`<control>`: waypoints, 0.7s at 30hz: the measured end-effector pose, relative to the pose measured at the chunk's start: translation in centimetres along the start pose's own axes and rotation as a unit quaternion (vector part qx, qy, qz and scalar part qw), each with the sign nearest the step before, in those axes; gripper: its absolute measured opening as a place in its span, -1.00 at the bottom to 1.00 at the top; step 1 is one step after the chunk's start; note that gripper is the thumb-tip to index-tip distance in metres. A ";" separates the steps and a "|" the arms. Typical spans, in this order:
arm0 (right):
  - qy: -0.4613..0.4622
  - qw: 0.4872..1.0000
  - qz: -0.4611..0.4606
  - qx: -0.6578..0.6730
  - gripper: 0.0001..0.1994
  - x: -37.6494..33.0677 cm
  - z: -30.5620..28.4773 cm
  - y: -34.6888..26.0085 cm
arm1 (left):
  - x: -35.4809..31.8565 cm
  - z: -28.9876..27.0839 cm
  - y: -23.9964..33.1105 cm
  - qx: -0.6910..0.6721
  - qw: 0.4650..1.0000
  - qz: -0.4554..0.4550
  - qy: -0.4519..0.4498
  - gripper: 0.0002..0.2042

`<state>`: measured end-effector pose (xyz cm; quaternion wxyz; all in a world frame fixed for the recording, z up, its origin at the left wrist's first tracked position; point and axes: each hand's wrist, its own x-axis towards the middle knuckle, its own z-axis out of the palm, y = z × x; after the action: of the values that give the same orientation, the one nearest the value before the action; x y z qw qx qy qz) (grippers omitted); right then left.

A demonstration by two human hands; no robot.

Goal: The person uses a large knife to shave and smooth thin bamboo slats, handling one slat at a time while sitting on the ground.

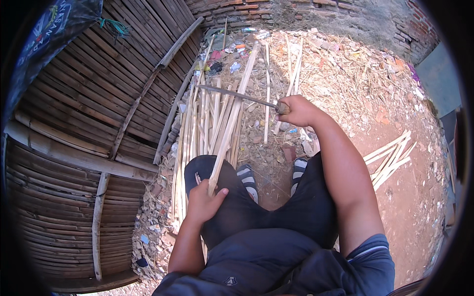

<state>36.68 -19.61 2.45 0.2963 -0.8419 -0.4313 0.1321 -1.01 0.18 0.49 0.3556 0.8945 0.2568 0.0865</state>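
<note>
My left hand (205,201) is closed round the near end of a long bamboo strip (233,120), which slants across my left thigh and away toward the far ground. In my right hand (297,111) is the wooden handle of a machete (236,95). Its long thin dark blade points left and crosses the strip well beyond my knee; whether it touches the strip I cannot tell. Beneath and left of the held strip lies a pile of bamboo strips (201,123), running away from me.
A slatted bamboo wall (74,93) rises close on the left, with a dark tarp (54,34) at its top. Brick wall (326,17) closes the far side. More strips (295,66) lie ahead, and a short bundle (390,160) rests at right. Rubble and straw cover the ground.
</note>
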 end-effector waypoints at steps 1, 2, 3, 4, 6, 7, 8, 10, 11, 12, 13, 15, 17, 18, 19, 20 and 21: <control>0.068 0.996 0.045 0.032 -0.65 0.3 -0.2 1.1 | 0.1 -0.2 0.1 0.010 1.000 0.008 0.000 -0.61; 0.079 0.994 0.057 0.041 -0.65 0.1 -0.2 1.3 | 0.1 -0.2 0.2 0.018 1.000 0.013 -0.004 -0.61; 0.092 0.992 0.069 0.049 -0.65 -0.1 -0.3 1.6 | 0.1 -0.2 0.3 0.026 0.999 0.019 -0.008 -0.61; 0.104 0.990 0.081 0.058 -0.65 -0.3 -0.3 1.8 | 0.2 -0.2 0.4 0.021 1.000 0.017 -0.004 -0.61; 0.006 1.000 0.009 -0.012 -0.60 -1.1 0.0 -0.1 | 0.2 0.0 0.6 0.009 1.000 0.008 0.001 -0.61; -0.045 0.998 -0.027 -0.046 -0.56 -1.6 0.2 -1.6 | 0.2 0.1 0.7 0.007 1.000 0.002 0.000 -0.61; -0.090 0.989 -0.056 -0.100 -0.55 -1.9 0.6 -3.1 | 0.1 0.1 0.9 0.006 1.000 -0.003 0.000 -0.61; -0.137 0.977 -0.095 -0.129 -0.55 -2.6 0.6 -6.0 | 0.2 0.1 0.5 0.033 0.999 0.005 -0.002 -0.60; -0.159 0.970 -0.115 -0.143 -0.55 -2.8 0.6 -6.8 | 0.1 0.0 0.5 0.032 0.999 0.009 -0.002 -0.60; -0.152 0.974 -0.121 -0.119 -0.57 -2.6 0.6 -6.3 | 0.1 0.0 0.5 0.031 0.999 0.012 0.000 -0.60; -0.149 0.982 -0.084 -0.078 -0.56 -2.0 0.3 -5.1 | 0.0 0.0 0.5 0.030 0.999 0.015 0.001 -0.60; -0.139 0.990 -0.005 0.006 -0.55 -0.2 -0.3 -1.6 | 0.0 -0.3 1.0 0.031 0.999 -0.003 -0.011 -0.60; -0.005 0.996 0.081 0.030 -0.54 0.8 -0.4 1.5 | 0.2 -0.4 1.2 0.031 0.999 -0.004 -0.015 -0.60; 0.064 0.989 0.125 0.043 -0.53 0.9 -0.5 2.2 | 0.3 -0.4 1.1 0.035 0.999 0.002 -0.018 -0.60; 0.068 0.987 0.127 0.065 -0.52 0.8 -0.4 2.8 | 0.4 -0.4 1.1 0.039 0.999 0.009 -0.021 -0.60; 0.068 0.986 0.128 0.088 -0.51 0.6 -0.2 2.5 | 0.3 -0.3 1.0 0.033 0.999 0.008 -0.017 -0.60; 0.068 0.983 0.129 0.110 -0.51 0.2 0.0 2.3 | 0.2 -0.2 0.8 0.026 1.000 0.008 -0.013 -0.60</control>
<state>38.31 -20.48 1.10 0.3967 -0.8596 -0.2806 0.1580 -0.55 -0.10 1.20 0.3346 0.9065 0.2473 0.0711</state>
